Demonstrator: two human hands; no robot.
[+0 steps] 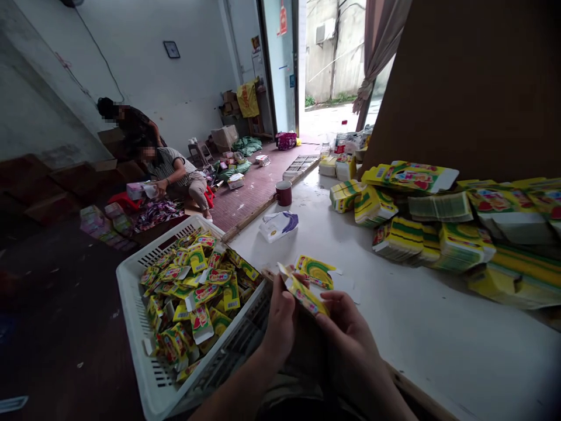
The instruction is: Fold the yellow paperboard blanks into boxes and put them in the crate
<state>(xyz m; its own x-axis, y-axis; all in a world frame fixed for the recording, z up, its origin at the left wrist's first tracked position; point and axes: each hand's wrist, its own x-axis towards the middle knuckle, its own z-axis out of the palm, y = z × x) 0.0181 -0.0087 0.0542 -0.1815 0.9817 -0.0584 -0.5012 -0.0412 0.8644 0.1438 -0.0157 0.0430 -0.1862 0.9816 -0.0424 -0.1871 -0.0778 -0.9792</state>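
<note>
Between both hands, over the table's near edge, is a small yellow printed carton [307,297] with a flap standing up at its far-left end. My left hand [280,318] grips that flap end, fingers closed around it. The opposite end is pinched by my right hand [346,321], its thumb along the lower edge. Just beyond, a flat yellow-and-green carton blank [316,271] lies on the white table [407,327]. To the left of my hands, a white plastic crate [144,356] holds many yellow cartons [205,292], heaped loosely.
Stacks of flat yellow cartons [460,245] line the table's right side. A tissue pack [279,225] and a dark red mug [283,193] stand farther back. Two people [175,169] are at the left, one handling a pink-and-white pack. An open doorway [328,88] is behind.
</note>
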